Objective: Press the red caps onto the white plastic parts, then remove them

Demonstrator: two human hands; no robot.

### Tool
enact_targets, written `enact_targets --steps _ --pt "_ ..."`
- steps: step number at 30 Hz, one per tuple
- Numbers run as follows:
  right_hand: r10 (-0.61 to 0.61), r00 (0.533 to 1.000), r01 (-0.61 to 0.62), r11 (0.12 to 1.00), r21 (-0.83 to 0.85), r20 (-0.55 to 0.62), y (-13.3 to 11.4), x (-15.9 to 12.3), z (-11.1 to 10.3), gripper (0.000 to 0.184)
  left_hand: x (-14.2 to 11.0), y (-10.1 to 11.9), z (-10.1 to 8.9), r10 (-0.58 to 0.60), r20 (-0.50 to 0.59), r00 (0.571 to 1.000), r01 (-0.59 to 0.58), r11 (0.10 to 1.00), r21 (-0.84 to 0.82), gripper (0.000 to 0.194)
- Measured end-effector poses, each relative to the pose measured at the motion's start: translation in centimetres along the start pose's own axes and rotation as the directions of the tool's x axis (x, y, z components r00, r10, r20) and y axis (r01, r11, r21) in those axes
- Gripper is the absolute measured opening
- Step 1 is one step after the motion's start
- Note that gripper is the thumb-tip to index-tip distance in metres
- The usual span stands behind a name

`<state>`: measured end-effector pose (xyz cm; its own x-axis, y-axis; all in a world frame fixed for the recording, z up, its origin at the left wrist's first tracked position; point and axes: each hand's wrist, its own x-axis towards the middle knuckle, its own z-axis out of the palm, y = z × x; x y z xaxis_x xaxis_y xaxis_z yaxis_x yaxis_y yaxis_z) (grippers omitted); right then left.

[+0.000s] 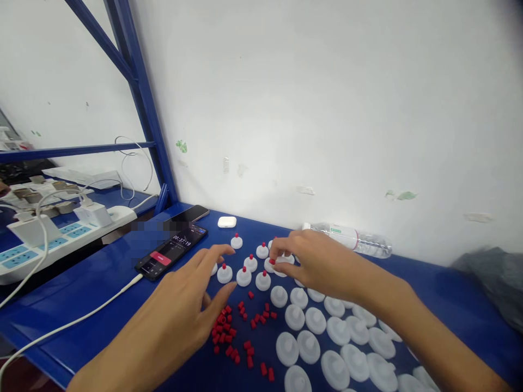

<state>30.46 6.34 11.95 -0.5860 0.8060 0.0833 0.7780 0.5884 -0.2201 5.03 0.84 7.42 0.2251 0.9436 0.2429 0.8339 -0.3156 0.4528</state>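
My right hand (312, 260) pinches a small red cap (272, 262) between thumb and forefinger, at the top of a white plastic disc with a short nozzle. My left hand (183, 296) hovers over the blue table, thumb and fingers apart, holding nothing. Around its fingertips stand several white discs topped with red caps, such as a capped disc (224, 273). Below them lies a scattered heap of loose red caps (223, 328). Many bare white discs (308, 347) lie under and in front of my right forearm, which hides some of them.
A phone (171, 253) showing a timer lies at the left with a white charging cable (81, 313). Behind are a second phone (192, 213), a white earbud case (227, 222) and a water bottle (355, 239) along the wall. A power strip (118, 215) sits far left beside a blue frame post (149, 103).
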Motion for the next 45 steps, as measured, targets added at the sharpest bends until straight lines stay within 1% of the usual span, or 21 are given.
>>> enact_targets --steps 1,2,3,6,7,8,10,11,14,16,20,23,26,28,32,34,36,38,41,43,45 --pt "0.015 0.999 -0.015 1.0 0.004 0.028 0.4 0.0 0.0 0.013 -0.3 -0.6 0.0 -0.004 -0.01 1.0 0.004 1.0 0.009 0.051" --pt "0.022 0.999 -0.022 1.0 0.003 0.05 0.8 0.1 0.1 0.013 -0.6 -1.2 -0.1 -0.01 0.004 1.0 0.01 1.0 0.007 0.057" --pt "0.028 0.998 -0.028 1.0 0.0 0.064 1.0 0.2 0.2 0.012 -0.9 -1.7 -0.1 -0.024 0.046 0.999 0.025 1.0 -0.01 0.061" --pt "0.064 0.992 -0.064 0.998 -0.003 0.107 1.5 0.6 0.8 0.009 -1.7 -2.6 -0.3 -0.078 0.174 0.982 0.091 0.994 -0.068 0.066" --pt "0.083 0.989 -0.084 0.996 0.001 0.125 1.6 0.7 0.9 0.009 -1.8 -2.8 -0.2 -0.076 0.181 0.98 0.088 0.994 -0.058 0.067" --pt "0.099 0.985 -0.101 0.995 0.007 0.14 1.6 0.7 1.1 0.01 -2.0 -3.0 -0.1 -0.061 0.164 0.985 0.066 0.998 -0.025 0.067" --pt "0.115 0.981 -0.119 0.993 0.014 0.156 1.8 0.8 1.2 0.011 -2.1 -3.3 0.2 -0.007 0.125 0.992 -0.005 0.995 0.096 0.063" --pt "0.118 0.98 -0.123 0.992 0.016 0.16 1.9 0.8 1.2 0.01 -2.1 -3.5 0.3 0.012 0.133 0.991 -0.033 0.986 0.163 0.059" --pt "0.123 0.978 -0.129 0.991 0.027 0.166 2.2 0.6 1.0 0.008 -2.0 -4.0 0.7 -0.012 0.257 0.966 -0.065 0.955 0.288 0.044" --pt "0.133 0.981 -0.137 0.99 0.024 0.144 2.4 0.4 0.6 0.013 -1.7 -4.2 0.8 -0.033 0.302 0.953 -0.064 0.95 0.306 0.043" --pt "0.137 0.99 -0.137 0.99 -0.026 0.028 2.3 0.1 -0.1 0.022 -0.7 -4.1 1.1 -0.012 0.303 0.953 -0.069 0.964 0.256 0.045" --pt "0.139 0.99 -0.139 0.988 -0.06 -0.004 1.7 -0.1 -0.2 0.023 0.0 -3.6 1.3 -0.009 0.309 0.951 -0.073 0.965 0.253 0.038" --pt "0.129 0.991 -0.128 0.991 -0.043 0.02 0.8 -0.3 -0.2 0.022 0.3 -3.0 1.3 -0.028 0.319 0.947 -0.067 0.957 0.281 0.034" --pt "0.12 0.991 -0.119 0.993 -0.018 0.056 0.2 -0.5 -0.2 0.021 0.5 -2.7 1.3 -0.034 0.333 0.942 -0.068 0.955 0.289 0.032" --pt "0.124 0.969 -0.126 0.992 -0.004 0.215 -0.4 -0.7 -0.1 0.017 0.9 -2.2 1.3 -0.067 0.376 0.924 -0.055 0.951 0.305 0.022" --pt "0.113 0.96 -0.109 0.994 -0.028 0.255 -0.4 -0.6 0.2 0.017 1.1 -2.1 1.4 -0.08 0.404 0.911 -0.051 0.952 0.303 0.02" --pt "0.082 0.963 -0.076 0.997 -0.034 0.255 -0.3 -0.3 0.9 0.014 1.2 -2.1 1.6 -0.073 0.404 0.912 -0.054 0.954 0.294 0.02" --pt "0.055 0.967 -0.055 0.998 -0.007 0.25 -0.1 0.0 1.6 0.011 1.2 -2.4 1.8 -0.056 0.38 0.923 -0.062 0.954 0.293 0.02" --pt "0.044 0.969 -0.051 0.998 0.025 0.242 0.1 0.2 2.3 0.013 1.1 -2.8 2.2 -0.053 0.372 0.927 -0.065 0.952 0.298 0.02" --pt "0.028 0.975 -0.036 0.999 0.034 0.221 0.1 0.2 2.3 0.015 1.1 -2.9 2.2 -0.061 0.382 0.922 -0.062 0.951 0.304 0.019" --pt "0.004 0.987 -0.009 0.999 0.033 0.159 0.1 0.1 1.7 0.01 1.2 -2.5 2.1 -0.056 0.37 0.927 -0.061 0.953 0.297 0.017"
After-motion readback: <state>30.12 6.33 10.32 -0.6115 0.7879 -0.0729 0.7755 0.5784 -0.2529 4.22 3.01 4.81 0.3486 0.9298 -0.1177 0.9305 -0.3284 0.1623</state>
